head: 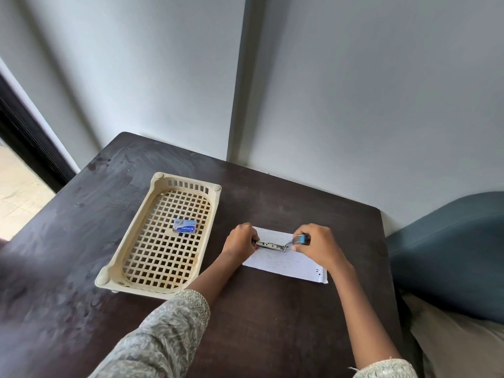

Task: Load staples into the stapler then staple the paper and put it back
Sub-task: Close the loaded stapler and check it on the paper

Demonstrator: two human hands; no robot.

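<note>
A small stapler (272,245) lies opened out over the white lined paper (283,261) on the dark table. Its metal staple channel points left and its blue top (302,239) is swung away to the right. My left hand (240,242) grips the left end of the metal channel. My right hand (317,245) holds the blue top. A small blue box of staples (184,225) rests inside the cream plastic basket (136,222) to the left of my hands.
The dark wooden table (272,323) stands against a grey wall corner. A blue-grey upholstered seat (450,255) sits close at the right. The floor and a dark door frame (30,143) show at the far left.
</note>
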